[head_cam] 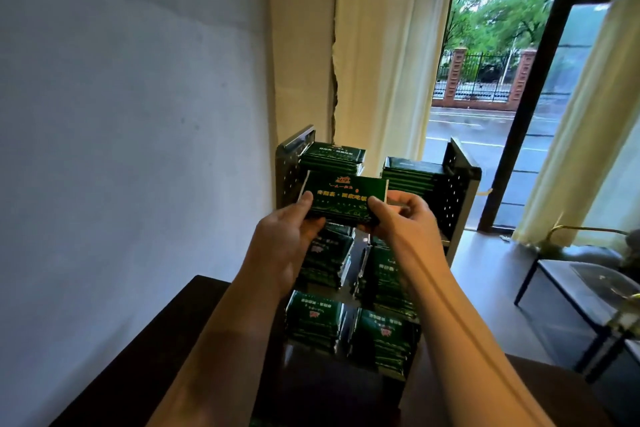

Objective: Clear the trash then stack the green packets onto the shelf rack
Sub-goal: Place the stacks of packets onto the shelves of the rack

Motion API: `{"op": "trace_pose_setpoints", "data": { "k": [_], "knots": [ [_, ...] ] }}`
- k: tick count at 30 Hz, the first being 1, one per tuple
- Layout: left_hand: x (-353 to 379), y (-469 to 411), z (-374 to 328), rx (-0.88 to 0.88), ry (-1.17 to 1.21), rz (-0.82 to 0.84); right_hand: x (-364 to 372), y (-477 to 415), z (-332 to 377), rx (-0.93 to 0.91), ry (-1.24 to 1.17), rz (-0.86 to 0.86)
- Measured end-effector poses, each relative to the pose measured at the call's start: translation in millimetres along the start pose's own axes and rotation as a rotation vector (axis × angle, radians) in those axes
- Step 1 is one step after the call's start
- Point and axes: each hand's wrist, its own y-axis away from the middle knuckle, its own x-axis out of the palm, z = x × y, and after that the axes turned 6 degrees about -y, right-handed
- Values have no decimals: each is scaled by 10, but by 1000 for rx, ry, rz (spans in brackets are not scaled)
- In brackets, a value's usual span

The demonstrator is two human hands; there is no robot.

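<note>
A black perforated shelf rack [453, 191] stands on a dark table, with stacks of green packets on its tiers. Two stacks sit on the top tier: a left stack [332, 158] and a right stack [410, 173]. More stacks [315, 322] fill the lower tiers. In front of the top tier I hold a small bundle of green packets [343, 198] flat between both hands. My left hand [287, 236] grips its left end, thumb on top. My right hand [403, 218] grips its right end.
The dark table [166, 340] runs along a white wall at the left. Cream curtains [384, 62] hang behind the rack beside a tall window. A glass-topped side table with a black frame [575, 291] stands on the floor at the right.
</note>
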Motion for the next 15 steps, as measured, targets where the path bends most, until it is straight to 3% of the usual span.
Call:
{"op": "trace_pose_setpoints", "data": {
  "k": [5,11,15],
  "knots": [
    [209,-313,-153,-55,286,8,148,-452,137,-13,33,-99],
    [452,-680,-340,-162,355,-33,357,-984,130,-95,132,-128],
    [496,-927,-339,-171,487,-44,462,-1282,88,-55,276,-119]
  ]
}}
